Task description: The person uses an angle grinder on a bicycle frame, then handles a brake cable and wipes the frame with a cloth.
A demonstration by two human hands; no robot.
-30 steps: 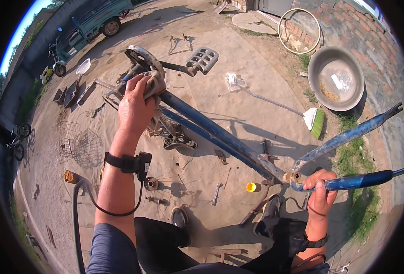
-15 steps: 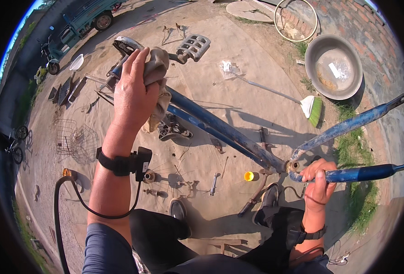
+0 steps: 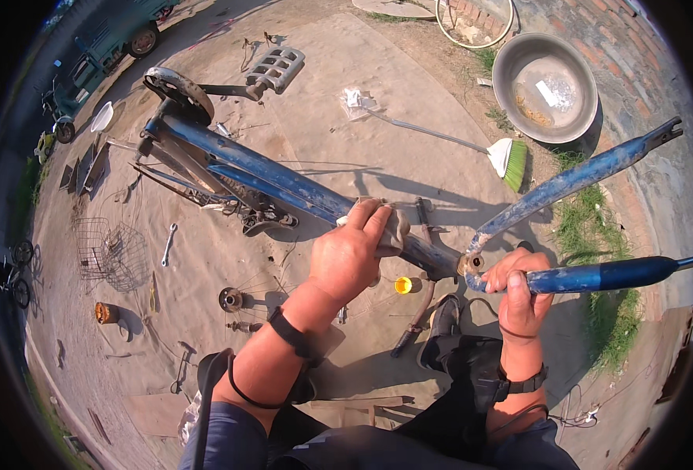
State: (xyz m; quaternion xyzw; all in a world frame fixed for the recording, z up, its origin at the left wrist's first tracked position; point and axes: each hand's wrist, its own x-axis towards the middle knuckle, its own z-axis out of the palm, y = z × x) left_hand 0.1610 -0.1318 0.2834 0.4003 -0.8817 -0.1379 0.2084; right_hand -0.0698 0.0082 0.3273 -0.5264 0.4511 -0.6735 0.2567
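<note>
A scuffed blue bicycle frame [image 3: 272,168] stretches across in front of me, its fork [image 3: 566,178] pointing to the right. My left hand [image 3: 345,254] presses a beige cloth [image 3: 394,233] around the frame tube, near the fork end. One fork leg is wrapped by the fingers of my right hand [image 3: 519,291], close to the crown. At the frame's far left end sit the round chainring [image 3: 180,92] and a crank with a grey pedal [image 3: 276,69]. The part of the tube under the cloth is hidden.
On the ground lie a green-bristled broom [image 3: 508,160], a big metal basin [image 3: 546,86], a yellow cup [image 3: 406,285], a wrench [image 3: 169,244], a wheel hub [image 3: 230,299] and a wire basket [image 3: 93,249]. A brick wall [image 3: 636,70] borders the right; a teal cargo tricycle [image 3: 88,66] stands far left.
My left hand and the cloth have moved down the tube from the crank end toward the fork, uncovering the chainring. My right hand keeps its hold. The whole view has shifted somewhat.
</note>
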